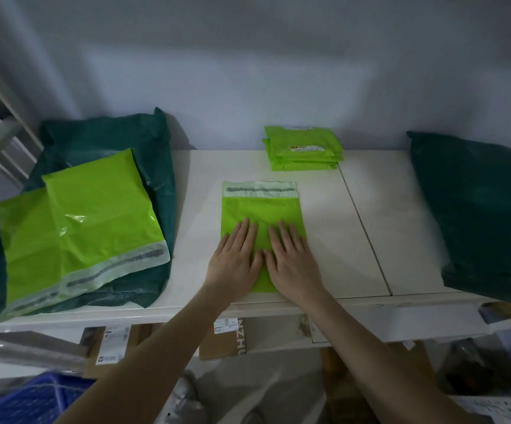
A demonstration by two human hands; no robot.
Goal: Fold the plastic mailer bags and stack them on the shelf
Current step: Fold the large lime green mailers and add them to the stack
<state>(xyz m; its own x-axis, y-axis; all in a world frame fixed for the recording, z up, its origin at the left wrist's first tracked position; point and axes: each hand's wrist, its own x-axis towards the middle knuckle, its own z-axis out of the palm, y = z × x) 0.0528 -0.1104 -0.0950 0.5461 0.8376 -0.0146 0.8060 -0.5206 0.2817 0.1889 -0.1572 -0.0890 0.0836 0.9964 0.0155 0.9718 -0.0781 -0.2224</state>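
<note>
On the white shelf [333,228], at its middle: a lime-green mailer bag [261,209] lies flat, its pale adhesive strip at the far end, toward the wall.
Left hand [234,258]: my fingers are straight and spread, palm pressing down on the near-left part of that bag.
Right hand [292,260]: flat in the same way, fingers straight, pressing the near-right part; my two thumbs nearly meet over the bag.
Folded stack [303,149]: several lime-green mailers already folded, piled at the back of the shelf by the wall, a printed label on top; I cannot read it.
Unfolded mailers [95,221]: at least two lime-green bags overlap at the left end of the shelf, adhesive strips toward me.
Dark green bag [144,139]: a large crumpled one lies under those unfolded mailers.
Second dark green bag [477,215]: lies at the right end of the shelf, well apart from my hands.
Below the shelf: cardboard boxes [226,338] with labels, and what may be a blue crate [31,402].
</note>
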